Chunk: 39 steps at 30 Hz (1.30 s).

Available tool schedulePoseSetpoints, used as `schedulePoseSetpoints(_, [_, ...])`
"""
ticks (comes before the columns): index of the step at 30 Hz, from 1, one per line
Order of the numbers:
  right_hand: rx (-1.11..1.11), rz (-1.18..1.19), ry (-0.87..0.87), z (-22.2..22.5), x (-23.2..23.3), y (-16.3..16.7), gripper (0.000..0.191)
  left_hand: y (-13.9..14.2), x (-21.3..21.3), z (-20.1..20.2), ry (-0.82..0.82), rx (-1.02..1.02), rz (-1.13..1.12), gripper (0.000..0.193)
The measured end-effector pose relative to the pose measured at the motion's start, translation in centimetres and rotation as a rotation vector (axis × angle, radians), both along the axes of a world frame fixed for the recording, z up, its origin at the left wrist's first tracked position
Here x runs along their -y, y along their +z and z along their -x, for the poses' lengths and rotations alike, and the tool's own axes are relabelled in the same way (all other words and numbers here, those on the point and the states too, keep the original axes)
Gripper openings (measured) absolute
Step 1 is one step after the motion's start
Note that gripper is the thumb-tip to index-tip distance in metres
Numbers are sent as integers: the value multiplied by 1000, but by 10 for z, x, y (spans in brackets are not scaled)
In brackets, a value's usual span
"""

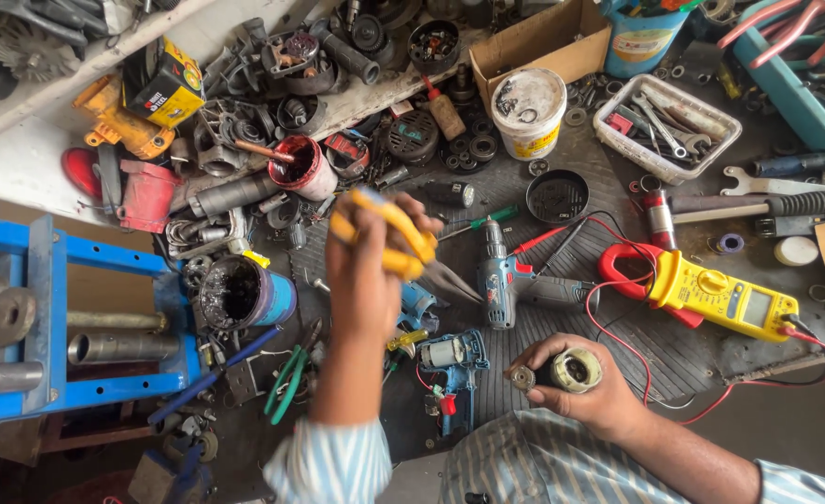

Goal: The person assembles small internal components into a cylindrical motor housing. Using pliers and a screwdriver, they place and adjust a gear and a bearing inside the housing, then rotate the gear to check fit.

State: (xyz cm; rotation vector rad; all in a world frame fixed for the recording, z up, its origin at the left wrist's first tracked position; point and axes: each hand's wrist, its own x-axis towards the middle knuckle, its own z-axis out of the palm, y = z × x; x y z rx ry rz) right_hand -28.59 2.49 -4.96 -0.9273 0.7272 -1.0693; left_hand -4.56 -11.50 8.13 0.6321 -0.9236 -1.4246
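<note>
My left hand point(366, 280) is raised over the bench, gripping yellow-handled scissors point(396, 233) whose blades point down to the right. My right hand point(576, 387) sits lower right, holding a small cylindrical motor part point(573, 370) with a pale band and a gear end at its left. Between the hands lies an opened blue power-tool body point(452, 366) with its motor exposed. A blue cordless drill point(506, 275) lies just right of the scissors.
A yellow clamp meter point(720, 297) with red and black leads lies at right. A white bucket point(528, 114), a white tray of wrenches point(666, 126), a dark tin point(244, 294), a blue metal frame point(48, 317) and several motor parts crowd the bench.
</note>
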Motion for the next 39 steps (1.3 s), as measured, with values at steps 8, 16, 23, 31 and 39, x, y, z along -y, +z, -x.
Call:
schedulePoseSetpoints(8, [-80, 75, -31, 0, -6, 2, 32, 63, -104, 34, -68, -10, 44, 67])
schedulePoseSetpoints(16, [-72, 127, -37, -2, -8, 8, 30, 60, -131, 38, -65, 178, 98, 72])
schedulePoseSetpoints(23, [-78, 132, -34, -2, -8, 10, 29, 56, -137, 40, -54, 210, 116, 71])
schedulePoseSetpoints(31, [-83, 139, -30, -4, -6, 10, 29, 55, -136, 40, -37, 199, 119, 70])
schedulePoseSetpoints(39, [-89, 158, -27, -4, -5, 9, 29, 56, -137, 41, -30, 188, 87, 72])
